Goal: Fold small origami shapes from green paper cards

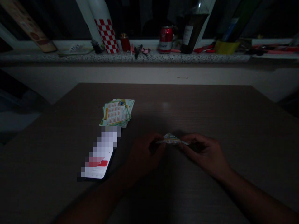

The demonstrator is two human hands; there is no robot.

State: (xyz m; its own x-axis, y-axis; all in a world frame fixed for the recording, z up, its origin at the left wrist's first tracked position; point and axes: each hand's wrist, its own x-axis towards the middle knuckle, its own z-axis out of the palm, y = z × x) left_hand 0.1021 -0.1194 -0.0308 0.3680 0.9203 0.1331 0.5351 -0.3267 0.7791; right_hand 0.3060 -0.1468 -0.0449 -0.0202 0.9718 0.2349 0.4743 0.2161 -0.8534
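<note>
Between my two hands is a small folded paper slip (172, 140) with green and orange print, its middle raised to a point. My left hand (147, 151) pinches its left end between thumb and fingers. The right end is pinched the same way by my right hand (205, 151). To the left on the table lies a stack of printed paper slips (116, 112), green, white and orange, spread unevenly. Just in front of the stack, a phone (102, 158) lies face up with a lit screen, part of it blurred out.
The brown table (210, 105) reaches back to a wall under a stone windowsill (144, 57). On the sill stand a checkered bottle (107, 35), a red can (165, 39), a dark bottle (188, 34), a small red jar (125, 42) and a yellow container (225, 47). The room is dim.
</note>
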